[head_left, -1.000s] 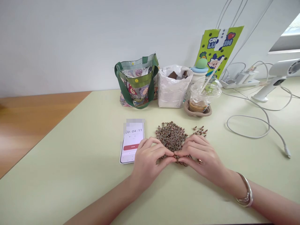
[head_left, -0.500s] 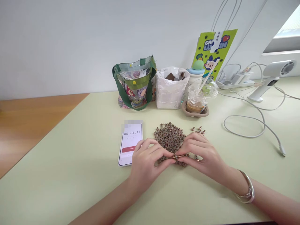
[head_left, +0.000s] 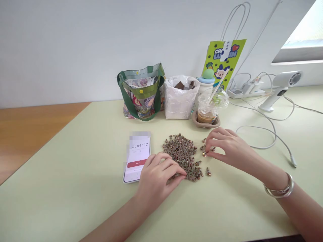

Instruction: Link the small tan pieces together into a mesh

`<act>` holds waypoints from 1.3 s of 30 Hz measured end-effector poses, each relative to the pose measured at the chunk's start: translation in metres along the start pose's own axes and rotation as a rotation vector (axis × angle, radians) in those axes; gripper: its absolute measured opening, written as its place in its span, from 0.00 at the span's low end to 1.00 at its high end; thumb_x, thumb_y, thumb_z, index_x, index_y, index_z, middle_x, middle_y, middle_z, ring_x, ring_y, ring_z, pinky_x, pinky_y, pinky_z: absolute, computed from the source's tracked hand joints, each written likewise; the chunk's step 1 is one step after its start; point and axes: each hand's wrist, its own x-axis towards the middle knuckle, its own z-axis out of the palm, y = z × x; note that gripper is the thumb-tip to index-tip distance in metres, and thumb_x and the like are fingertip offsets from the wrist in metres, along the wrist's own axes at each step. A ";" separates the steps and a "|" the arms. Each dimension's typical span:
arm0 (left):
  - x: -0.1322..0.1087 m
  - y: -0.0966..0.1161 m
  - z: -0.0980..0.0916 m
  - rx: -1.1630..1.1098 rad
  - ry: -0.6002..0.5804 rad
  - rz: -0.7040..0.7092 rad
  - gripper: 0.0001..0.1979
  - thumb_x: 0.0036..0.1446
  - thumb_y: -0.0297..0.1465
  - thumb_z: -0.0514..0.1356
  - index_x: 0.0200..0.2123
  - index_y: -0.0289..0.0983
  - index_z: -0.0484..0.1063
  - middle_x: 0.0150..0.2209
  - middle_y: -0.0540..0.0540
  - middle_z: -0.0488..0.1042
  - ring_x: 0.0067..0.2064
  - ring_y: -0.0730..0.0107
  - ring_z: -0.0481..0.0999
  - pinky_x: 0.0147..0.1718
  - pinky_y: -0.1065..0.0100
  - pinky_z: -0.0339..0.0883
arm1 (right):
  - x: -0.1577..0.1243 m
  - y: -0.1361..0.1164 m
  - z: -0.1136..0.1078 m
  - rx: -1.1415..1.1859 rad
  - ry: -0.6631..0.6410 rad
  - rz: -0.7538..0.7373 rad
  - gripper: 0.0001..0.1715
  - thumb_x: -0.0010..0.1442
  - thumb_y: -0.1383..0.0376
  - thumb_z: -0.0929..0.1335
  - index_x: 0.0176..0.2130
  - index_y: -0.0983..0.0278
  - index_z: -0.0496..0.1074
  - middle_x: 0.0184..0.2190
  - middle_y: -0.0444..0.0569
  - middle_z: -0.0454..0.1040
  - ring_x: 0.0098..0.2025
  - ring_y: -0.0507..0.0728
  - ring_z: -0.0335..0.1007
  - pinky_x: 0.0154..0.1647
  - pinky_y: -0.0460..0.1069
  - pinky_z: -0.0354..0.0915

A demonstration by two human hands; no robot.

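Note:
A heap of small brass-coloured screws (head_left: 180,151), seemingly with washers on them, lies on the pale green table. My left hand (head_left: 158,174) rests at the heap's near left side, thumb and fingertips drawn together; whatever they may hold is hidden. To the right of the heap, my right hand (head_left: 225,148) pinches a screw (head_left: 204,154) between thumb and fingers, low over a few loose screws (head_left: 202,147) partly covered by the fingers. One separate screw (head_left: 208,171) lies nearer me, beside the heap.
A phone (head_left: 137,163) showing a timer lies left of the heap. Along the wall stand a green-trimmed bag (head_left: 141,97), a white plastic bag (head_left: 178,102), a bottle (head_left: 206,86), and a drink cup in a carton holder (head_left: 206,123). A fan (head_left: 277,89) and cables (head_left: 274,131) are at right.
My hands were together over the heap's near edge, fingertips meeting on a screw. My right hand has moved right and away to the loose screws; my left has stayed by the heap.

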 end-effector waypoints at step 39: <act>0.002 0.003 -0.004 0.064 0.074 -0.087 0.07 0.49 0.39 0.64 0.29 0.43 0.73 0.26 0.58 0.75 0.38 0.67 0.70 0.40 0.64 0.54 | 0.001 -0.063 0.020 0.155 0.351 -0.157 0.05 0.57 0.68 0.66 0.30 0.59 0.67 0.29 0.41 0.75 0.43 0.56 0.67 0.47 0.54 0.54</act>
